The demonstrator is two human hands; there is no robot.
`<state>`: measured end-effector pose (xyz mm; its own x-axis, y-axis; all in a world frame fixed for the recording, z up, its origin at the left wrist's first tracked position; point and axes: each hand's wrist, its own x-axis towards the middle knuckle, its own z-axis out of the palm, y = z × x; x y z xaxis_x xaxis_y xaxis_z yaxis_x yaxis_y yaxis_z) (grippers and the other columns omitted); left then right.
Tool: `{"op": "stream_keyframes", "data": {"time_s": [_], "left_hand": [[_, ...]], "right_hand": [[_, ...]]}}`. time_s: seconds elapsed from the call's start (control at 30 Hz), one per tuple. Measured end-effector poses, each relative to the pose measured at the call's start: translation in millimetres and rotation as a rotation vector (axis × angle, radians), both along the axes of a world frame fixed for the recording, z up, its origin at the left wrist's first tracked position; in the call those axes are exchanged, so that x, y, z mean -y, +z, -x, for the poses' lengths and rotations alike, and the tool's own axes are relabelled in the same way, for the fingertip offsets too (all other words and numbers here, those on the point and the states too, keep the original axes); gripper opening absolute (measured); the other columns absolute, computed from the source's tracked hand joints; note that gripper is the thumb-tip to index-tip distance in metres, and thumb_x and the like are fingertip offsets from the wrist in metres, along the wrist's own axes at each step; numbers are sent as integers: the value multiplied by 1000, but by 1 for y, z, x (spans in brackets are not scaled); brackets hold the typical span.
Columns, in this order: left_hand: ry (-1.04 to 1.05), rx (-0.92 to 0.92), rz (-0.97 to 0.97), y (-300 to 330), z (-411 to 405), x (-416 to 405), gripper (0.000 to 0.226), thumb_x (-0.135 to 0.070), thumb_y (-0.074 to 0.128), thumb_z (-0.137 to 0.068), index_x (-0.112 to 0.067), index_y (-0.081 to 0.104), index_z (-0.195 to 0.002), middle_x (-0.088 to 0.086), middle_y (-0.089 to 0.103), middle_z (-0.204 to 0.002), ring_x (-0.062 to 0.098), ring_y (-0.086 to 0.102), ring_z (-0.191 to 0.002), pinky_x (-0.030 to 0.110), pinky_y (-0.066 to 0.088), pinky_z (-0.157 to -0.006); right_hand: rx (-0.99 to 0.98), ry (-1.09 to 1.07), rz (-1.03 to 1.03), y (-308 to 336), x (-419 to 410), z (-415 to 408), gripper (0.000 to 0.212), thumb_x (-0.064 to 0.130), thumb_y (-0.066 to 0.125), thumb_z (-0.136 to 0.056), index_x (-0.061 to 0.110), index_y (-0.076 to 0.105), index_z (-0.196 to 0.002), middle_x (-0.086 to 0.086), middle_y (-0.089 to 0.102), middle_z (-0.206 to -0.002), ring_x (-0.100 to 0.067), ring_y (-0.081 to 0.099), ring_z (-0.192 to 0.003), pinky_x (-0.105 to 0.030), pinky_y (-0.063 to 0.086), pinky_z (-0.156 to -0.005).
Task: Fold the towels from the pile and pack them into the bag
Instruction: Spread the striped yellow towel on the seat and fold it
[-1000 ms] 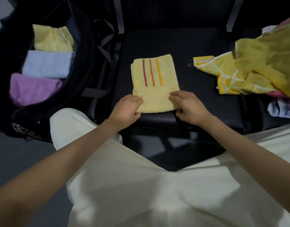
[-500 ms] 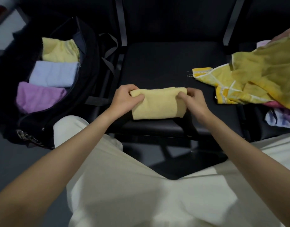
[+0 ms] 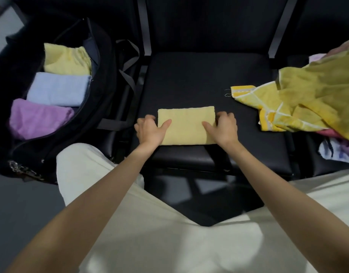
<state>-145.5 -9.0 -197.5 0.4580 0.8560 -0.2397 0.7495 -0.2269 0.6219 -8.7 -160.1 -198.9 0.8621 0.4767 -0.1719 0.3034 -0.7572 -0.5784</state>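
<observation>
Single head-worn wide view, steeply forward and down, close over lap and black seat (image 3: 189, 79).

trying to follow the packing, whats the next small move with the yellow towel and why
Probably lift the folded towel and carry it left to the bag: both hands, left and right, already grip its ends, and it looks fully folded.

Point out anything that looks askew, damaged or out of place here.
Little stands out. A loose thread hangs off the corner of the unfolded yellow checked towel in the pile. The folded yellow towel lies square on the seat.
</observation>
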Motion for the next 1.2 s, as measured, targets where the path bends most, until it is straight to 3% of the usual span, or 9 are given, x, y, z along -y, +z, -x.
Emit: {"op": "stream_keyframes", "data": {"time_s": [0.2,0.33,0.47,0.53,0.63,0.73,0.8,1.03,1.2], "left_hand": [[-83,-200,21,1,-4,-1,49,-51,59,-87,-5,60,-105,15,44,-128,33,38,-122,40,41,-97],[-36,18,232,5,-2,-12,35,-35,61,-91,-5,54,-108,7,57,-112,22,56,-102,34,47,-81],[107,300,408,18,12,-28,35,-27,61,-93,-6,48,-118,5,56,-114,13,54,-94,23,45,-71],[195,417,364,34,25,-47,33,-24,62,-92,-6,49,-116,0,55,-104,6,52,-84,17,42,-61],[228,540,133,67,51,-92,24,-18,67,-88,-9,51,-104,-3,54,-93,7,52,-80,13,41,-61],[221,545,-109,97,89,-146,24,-17,69,-85,-12,51,-99,-2,56,-93,8,51,-83,6,40,-66],[227,519,-180,111,118,-182,23,-18,70,-84,-11,54,-100,-1,58,-95,9,53,-85,13,43,-70],[333,279,-110,88,204,-272,22,-20,67,-88,-9,50,-99,-4,51,-87,14,50,-86,20,40,-59],[440,178,-146,66,232,-304,22,-18,66,-88,-9,51,-102,4,54,-98,20,50,-93,29,38,-75]], "right_hand": [[67,78,106,6,-12,12,43,37,55,-93,0,49,-114,-19,48,-121,-35,47,-112,-42,38,-96],[-88,35,-157,21,-33,25,31,25,54,-94,4,41,-112,-7,55,-101,-25,57,-94,-36,45,-74],[-88,55,-362,48,-67,42,27,25,56,-93,7,42,-108,10,49,-85,-7,51,-76,-22,38,-61],[-83,92,-447,65,-88,52,25,25,58,-93,10,42,-105,15,46,-83,-1,49,-72,-14,38,-56],[-164,117,-594,87,-125,71,24,25,61,-91,12,44,-103,15,49,-87,1,50,-76,-10,44,-62],[-367,129,-667,97,-168,98,28,24,64,-89,12,47,-107,7,59,-96,-4,58,-86,-21,53,-74],[-500,154,-670,100,-200,118,34,22,67,-87,6,51,-113,-2,66,-104,-10,64,-92,-28,56,-79],[-423,407,-494,92,-300,188,28,19,70,-82,7,55,-103,-10,64,-109,-24,61,-102,-40,51,-89],[-454,401,-401,68,-342,233,44,22,70,-83,3,48,-116,-14,56,-119,-30,53,-113,-39,45,-94]]}}
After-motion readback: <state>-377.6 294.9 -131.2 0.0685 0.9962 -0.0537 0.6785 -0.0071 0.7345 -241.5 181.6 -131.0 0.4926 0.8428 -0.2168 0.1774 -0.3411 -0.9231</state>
